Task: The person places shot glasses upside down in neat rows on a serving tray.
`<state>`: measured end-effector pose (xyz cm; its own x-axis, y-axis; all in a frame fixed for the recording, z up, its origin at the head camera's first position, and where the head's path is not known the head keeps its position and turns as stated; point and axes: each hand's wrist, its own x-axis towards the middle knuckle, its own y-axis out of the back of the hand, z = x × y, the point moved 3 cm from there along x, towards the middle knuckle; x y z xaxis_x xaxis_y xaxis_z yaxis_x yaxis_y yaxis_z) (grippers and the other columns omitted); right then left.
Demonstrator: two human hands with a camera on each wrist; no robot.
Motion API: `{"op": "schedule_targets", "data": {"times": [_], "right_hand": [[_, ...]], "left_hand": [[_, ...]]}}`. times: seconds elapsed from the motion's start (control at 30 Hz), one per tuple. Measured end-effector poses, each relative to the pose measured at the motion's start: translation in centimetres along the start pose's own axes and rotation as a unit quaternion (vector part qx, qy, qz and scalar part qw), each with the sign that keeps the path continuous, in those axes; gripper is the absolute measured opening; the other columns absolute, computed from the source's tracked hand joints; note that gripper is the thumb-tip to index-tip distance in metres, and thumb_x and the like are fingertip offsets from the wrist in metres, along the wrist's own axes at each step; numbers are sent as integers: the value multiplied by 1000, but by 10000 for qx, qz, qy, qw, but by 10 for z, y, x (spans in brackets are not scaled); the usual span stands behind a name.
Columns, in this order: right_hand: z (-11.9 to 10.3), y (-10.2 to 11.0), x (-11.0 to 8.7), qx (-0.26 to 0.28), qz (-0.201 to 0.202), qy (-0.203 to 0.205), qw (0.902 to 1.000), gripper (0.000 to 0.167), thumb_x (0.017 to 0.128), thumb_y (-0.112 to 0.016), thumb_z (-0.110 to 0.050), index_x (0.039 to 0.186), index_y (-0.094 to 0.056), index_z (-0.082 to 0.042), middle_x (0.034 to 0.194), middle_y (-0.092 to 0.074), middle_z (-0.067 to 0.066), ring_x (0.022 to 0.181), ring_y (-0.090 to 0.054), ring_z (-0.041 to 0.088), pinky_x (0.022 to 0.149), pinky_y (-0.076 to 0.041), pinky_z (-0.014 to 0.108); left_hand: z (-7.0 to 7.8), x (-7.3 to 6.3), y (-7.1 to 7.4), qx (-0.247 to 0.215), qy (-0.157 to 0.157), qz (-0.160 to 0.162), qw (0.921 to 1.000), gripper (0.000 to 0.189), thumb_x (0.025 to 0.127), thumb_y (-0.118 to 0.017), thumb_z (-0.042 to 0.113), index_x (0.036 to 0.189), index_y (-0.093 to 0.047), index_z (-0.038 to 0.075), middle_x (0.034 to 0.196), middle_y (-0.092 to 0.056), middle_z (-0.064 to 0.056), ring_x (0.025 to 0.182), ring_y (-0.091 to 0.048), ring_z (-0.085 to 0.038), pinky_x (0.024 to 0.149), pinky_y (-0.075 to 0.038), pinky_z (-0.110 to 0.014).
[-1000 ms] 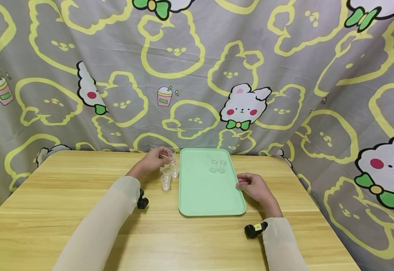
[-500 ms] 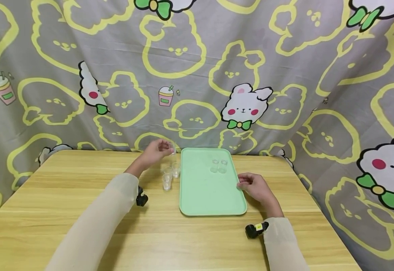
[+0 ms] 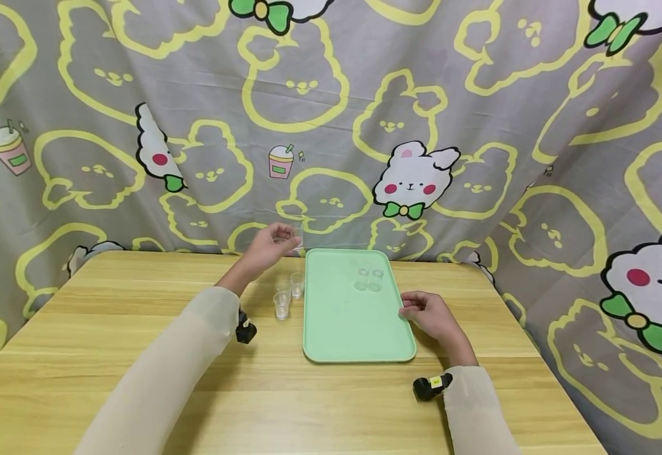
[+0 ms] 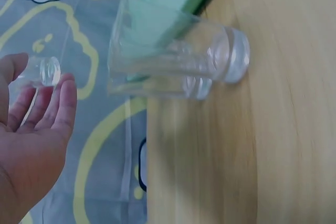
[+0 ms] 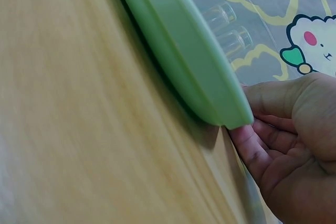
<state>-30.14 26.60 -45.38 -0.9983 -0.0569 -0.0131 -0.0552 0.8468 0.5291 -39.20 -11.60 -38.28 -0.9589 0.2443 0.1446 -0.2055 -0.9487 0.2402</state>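
Observation:
My left hand (image 3: 274, 245) pinches a small clear shot glass (image 3: 299, 237) between thumb and fingers, raised beyond the tray's far left corner. In the left wrist view the held glass (image 4: 47, 72) shows its thick base. Three more clear glasses (image 3: 282, 306) stand upright in a tight group on the table, left of the light green tray (image 3: 342, 328). Two similar glasses (image 3: 377, 278) stand upside down side by side toward the tray's far right. At the tray's right edge my right hand (image 3: 430, 313) grips the rim, thumb above and fingers beneath in the right wrist view.
The wooden table (image 3: 285, 404) reaches back to a grey patterned curtain (image 3: 331, 145), which hangs along its far edge and right side. Black wrist cameras (image 3: 430, 387) sit at both cuffs.
The left hand has lifted the glass from behind the group, up and slightly right toward the tray's far left corner. The right hand has stayed on the tray's edge.

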Motion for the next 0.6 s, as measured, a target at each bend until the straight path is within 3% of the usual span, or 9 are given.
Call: {"op": "schedule_targets", "data": {"times": [0.27,0.6], "right_hand": [[0,0,0,5,-45,-16,10000,37,95,-71,-5,130,-64,7,109,-67,15,93,-64,19,75,-54,23],[-1,0,-1,25,-56,-41,10000,37,96,-71,-5,130,-64,7,110,-67,15,94,-64,19,76,-54,23]], "left_hand": [[13,1,-12,64,-140,110,9998,39,100,-70,27,131,-61,5,120,-60,-13,103,-66,-27,86,-60,-35],[32,-3,-44,480,-305,-270,9980,43,104,-63,30,140,-60,7,122,-63,-11,106,-64,-27,92,-56,-43]]}}
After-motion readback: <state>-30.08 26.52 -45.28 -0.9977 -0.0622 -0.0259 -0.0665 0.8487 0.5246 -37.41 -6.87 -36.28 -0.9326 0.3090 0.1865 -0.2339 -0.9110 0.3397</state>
